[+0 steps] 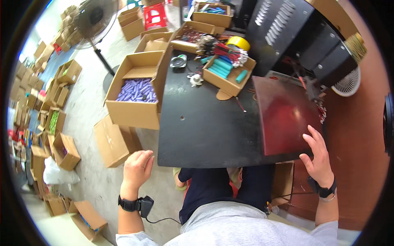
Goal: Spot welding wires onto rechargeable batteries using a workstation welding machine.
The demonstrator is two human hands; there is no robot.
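Observation:
My left hand (138,167) is held left of the black table's front corner, above the floor. Its fingers are curled and pressed together, and nothing shows in them. Over the right front of the table (205,135) my right hand (318,162) has its fingers apart and holds nothing. It is nearest to a dark red, glossy flat sheet (283,119) that lies on the table's right side. Farther back stands an open cardboard tray (223,84) with several teal cylindrical cells (221,67) and a bundle of red and white wires (234,55).
Against the table's left edge stands a cardboard box (133,115) of purple cylindrical cells (137,90). A black machine (283,35) takes up the back right. Yellow tape (238,43) lies behind the tray. A standing fan (96,20) and many cartons fill the left.

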